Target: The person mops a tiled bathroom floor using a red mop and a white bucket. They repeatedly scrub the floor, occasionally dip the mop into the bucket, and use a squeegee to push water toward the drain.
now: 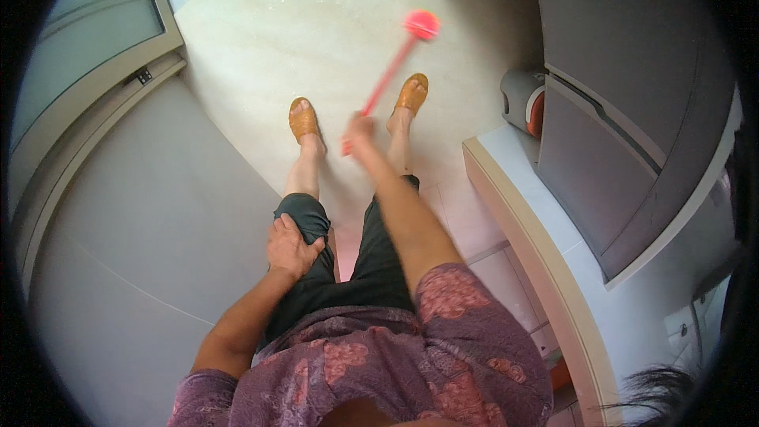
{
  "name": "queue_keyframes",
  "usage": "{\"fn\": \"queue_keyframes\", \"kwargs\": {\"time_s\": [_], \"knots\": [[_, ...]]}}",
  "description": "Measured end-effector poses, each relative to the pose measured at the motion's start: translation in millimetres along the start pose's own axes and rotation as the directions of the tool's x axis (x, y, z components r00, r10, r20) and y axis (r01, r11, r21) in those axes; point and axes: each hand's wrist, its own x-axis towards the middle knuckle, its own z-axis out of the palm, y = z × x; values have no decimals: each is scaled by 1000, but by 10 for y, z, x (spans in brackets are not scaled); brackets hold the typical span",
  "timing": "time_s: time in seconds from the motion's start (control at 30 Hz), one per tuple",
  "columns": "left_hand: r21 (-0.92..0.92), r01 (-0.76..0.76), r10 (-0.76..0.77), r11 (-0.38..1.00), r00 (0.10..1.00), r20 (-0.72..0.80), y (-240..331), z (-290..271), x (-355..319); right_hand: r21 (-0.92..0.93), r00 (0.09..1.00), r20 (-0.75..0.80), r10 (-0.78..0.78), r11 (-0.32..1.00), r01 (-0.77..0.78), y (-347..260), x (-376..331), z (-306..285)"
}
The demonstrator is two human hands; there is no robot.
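Note:
My right hand (361, 136) is closed around the handle of a pink long-handled stick with a round head (387, 79). Its head, pink with a touch of orange-yellow, points away from me to the far right, above the pale floor (261, 39). Motion smears the stick, so I cannot tell whether that head has bristles or touches the floor. My left hand (290, 247) rests on my left leg near the knee, on the dark trousers (303, 217), with its fingers spread and nothing in it.
My feet, in orange-brown slippers (303, 120), stand apart. Wet-looking glints show on the far floor. To the left are a framed glass panel (103, 24) and a grey surface (150, 213). A large grey cabinet-like unit (624, 47), a grey-and-orange rounded object (522, 99) and a wood-edged ledge (522, 229) stand right.

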Motion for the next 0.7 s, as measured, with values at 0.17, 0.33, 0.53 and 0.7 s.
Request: {"fn": "queue_keyframes", "kwargs": {"time_s": [0.17,0.33,0.53,0.7], "knots": [[27,-44,44,999,999,-32,-173,-19,-50,373,969,236,-73,927,-21,-383,-873,619],[-74,-20,18,997,999,-34,-297,-28,-126,641,941,265,209,691,-334,30,-930,-233],[-138,23,-20,990,1000,23,-326,-22,-159,731,911,277,305,549,-406,226,-832,-108],[-129,19,-12,992,998,54,-322,-14,-161,499,930,347,121,816,-292,-651,-1251,1042]]}}
